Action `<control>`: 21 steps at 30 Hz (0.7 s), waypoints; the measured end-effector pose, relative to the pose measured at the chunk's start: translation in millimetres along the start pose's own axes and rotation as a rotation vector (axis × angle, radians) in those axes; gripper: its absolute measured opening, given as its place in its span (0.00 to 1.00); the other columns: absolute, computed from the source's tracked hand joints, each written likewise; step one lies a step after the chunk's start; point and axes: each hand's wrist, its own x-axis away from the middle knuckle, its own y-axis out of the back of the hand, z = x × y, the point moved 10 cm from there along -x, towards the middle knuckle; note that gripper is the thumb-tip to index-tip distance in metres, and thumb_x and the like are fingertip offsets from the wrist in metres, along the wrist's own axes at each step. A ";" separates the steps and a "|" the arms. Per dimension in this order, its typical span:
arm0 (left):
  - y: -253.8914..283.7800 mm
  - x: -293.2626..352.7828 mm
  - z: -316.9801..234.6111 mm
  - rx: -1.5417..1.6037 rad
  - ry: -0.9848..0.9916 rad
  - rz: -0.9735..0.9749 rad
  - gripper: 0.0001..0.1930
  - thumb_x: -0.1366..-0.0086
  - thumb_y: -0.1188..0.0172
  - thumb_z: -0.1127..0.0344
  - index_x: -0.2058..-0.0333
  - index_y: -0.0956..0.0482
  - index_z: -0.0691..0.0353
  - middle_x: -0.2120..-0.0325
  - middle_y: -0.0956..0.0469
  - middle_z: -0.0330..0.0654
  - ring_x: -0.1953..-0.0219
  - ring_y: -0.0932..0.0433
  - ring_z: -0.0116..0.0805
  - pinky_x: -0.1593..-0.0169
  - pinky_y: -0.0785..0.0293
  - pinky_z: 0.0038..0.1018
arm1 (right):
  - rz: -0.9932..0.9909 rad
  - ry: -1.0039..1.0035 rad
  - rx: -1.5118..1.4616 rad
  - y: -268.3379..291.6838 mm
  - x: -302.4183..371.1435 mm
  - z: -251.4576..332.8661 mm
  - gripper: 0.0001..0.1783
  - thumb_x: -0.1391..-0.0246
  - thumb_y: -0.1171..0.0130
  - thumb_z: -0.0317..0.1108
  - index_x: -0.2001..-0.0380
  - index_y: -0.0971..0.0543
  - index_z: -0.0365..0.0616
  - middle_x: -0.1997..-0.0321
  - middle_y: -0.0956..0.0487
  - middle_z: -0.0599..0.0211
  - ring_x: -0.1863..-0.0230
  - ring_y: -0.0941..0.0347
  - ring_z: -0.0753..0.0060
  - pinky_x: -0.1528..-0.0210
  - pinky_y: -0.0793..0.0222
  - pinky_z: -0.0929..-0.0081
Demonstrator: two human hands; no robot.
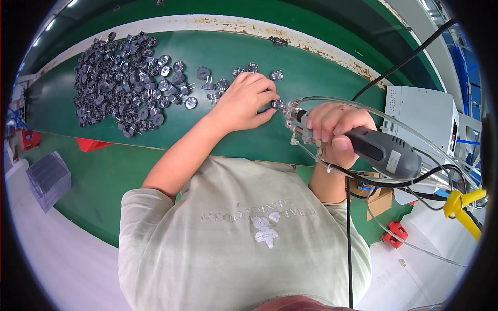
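Note:
My left hand [243,102] is closed at the fingertips on a small dark plug part [279,104], holding it just above the green bench. A grey-and-black power screwdriver [383,153] lies sideways in my right hand [337,129], fingers wrapped round its front end. Clear tubes and metal fittings [291,115] surround the tool's nose, which points at the held part and is very near it; contact I cannot tell. Beyond the left hand lie several loose plug parts [252,67], and some with two metal pins [208,85] are beside it.
A large heap of dark plug parts [124,85] covers the left of the green bench [181,122]. At the right stands a pale grey machine box [420,111]. Cables and a clear hose [415,127] trail rightward, past a yellow tie [461,207]. Behind runs a chipped white rail [218,22].

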 end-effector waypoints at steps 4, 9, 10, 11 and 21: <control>0.3 -0.7 -0.6 -0.001 -0.009 -0.003 0.15 0.45 0.26 0.64 0.57 0.14 0.57 0.54 0.20 0.37 0.46 0.23 0.42 0.39 0.31 0.42 | 0.005 -0.006 -0.016 -2.1 -0.6 0.5 0.14 0.44 0.27 0.26 0.67 0.26 0.39 0.78 0.25 0.65 0.78 0.28 0.69 0.69 0.23 0.62; 0.2 -0.1 -0.5 -0.004 -0.013 -0.006 0.16 0.45 0.26 0.64 0.57 0.14 0.56 0.54 0.20 0.37 0.45 0.24 0.42 0.38 0.32 0.42 | 0.008 -0.014 -0.015 -3.3 -0.9 -1.6 0.15 0.43 0.26 0.27 0.68 0.27 0.39 0.78 0.25 0.66 0.78 0.28 0.69 0.69 0.23 0.62; 0.3 -0.1 -0.4 -0.012 -0.013 -0.008 0.15 0.45 0.27 0.63 0.58 0.14 0.56 0.54 0.20 0.36 0.45 0.24 0.41 0.38 0.32 0.41 | 0.007 -0.022 -0.014 -3.1 -0.4 -2.3 0.15 0.43 0.26 0.27 0.68 0.27 0.39 0.78 0.25 0.66 0.78 0.28 0.69 0.69 0.23 0.62; 0.6 0.0 -0.4 -0.021 -0.012 -0.009 0.14 0.44 0.27 0.63 0.59 0.13 0.56 0.55 0.21 0.36 0.45 0.24 0.40 0.38 0.32 0.40 | 0.006 -0.030 -0.012 -3.2 -0.3 -3.4 0.15 0.44 0.26 0.27 0.68 0.27 0.39 0.78 0.25 0.66 0.78 0.28 0.69 0.69 0.23 0.63; -0.6 -3.8 0.4 0.014 -0.031 0.025 0.15 0.46 0.26 0.65 0.59 0.15 0.58 0.55 0.20 0.38 0.45 0.24 0.42 0.38 0.33 0.42 | 0.157 -0.004 0.253 -31.2 -9.4 -8.0 0.11 0.53 0.32 0.17 0.71 0.26 0.39 0.79 0.23 0.62 0.78 0.24 0.66 0.68 0.22 0.67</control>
